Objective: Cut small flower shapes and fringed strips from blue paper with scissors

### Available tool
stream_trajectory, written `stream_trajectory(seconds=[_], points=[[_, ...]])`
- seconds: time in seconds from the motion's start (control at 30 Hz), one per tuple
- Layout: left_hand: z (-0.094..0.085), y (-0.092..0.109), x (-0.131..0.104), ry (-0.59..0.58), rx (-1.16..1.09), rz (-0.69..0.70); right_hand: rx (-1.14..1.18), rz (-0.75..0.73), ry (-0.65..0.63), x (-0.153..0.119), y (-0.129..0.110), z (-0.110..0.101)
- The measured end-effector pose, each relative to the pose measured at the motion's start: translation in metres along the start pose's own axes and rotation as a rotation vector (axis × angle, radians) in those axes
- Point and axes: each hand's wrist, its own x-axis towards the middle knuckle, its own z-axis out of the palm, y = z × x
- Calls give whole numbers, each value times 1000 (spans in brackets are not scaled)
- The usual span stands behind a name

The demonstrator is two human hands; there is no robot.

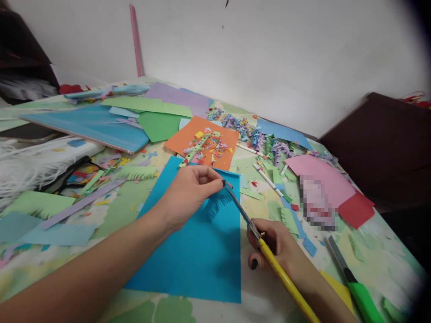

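My left hand (191,193) is closed in a pinch on a blue paper strip (218,202) with a fringed lower edge. The strip is held above a large blue paper sheet (195,255) on the table. Lower right, my right hand (274,246) grips a pair of scissors (251,223) with yellow handles, seen nearly edge-on. The blade tips reach up to the left fingertips at the strip's end. Whether the blades are apart cannot be made out.
An orange sheet (178,142) bearing paper scraps lies beyond the blue sheet. Curled paper fringe (251,130) runs along the back. Pink paper (311,168) and a green-handled blade (353,282) lie right. White string (27,172) and fringed green paper (40,204) lie left.
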Motion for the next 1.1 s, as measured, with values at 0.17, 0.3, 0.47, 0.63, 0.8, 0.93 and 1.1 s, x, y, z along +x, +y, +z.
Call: stream_trajectory(seconds=[0.17,0.3,0.47,0.63,0.8,0.93,1.1], points=[[0,0,0,6,12,-3,13,3,1,1,0,1],[-1,0,1,5,16,1,18,3,8,0,2,1],[-1,0,1,-1,-3,5,-4,3,14,0,4,1],[-1,-1,1,2,15,2,-17,-7,12,0,4,1],[-1,-2,1,8,16,4,22,-5,9,0,4,1],[-1,-2,1,6,11,13,76,2,9,0,5,2],[-1,-2,1,15,20,6,82,2,5,0,6,2]])
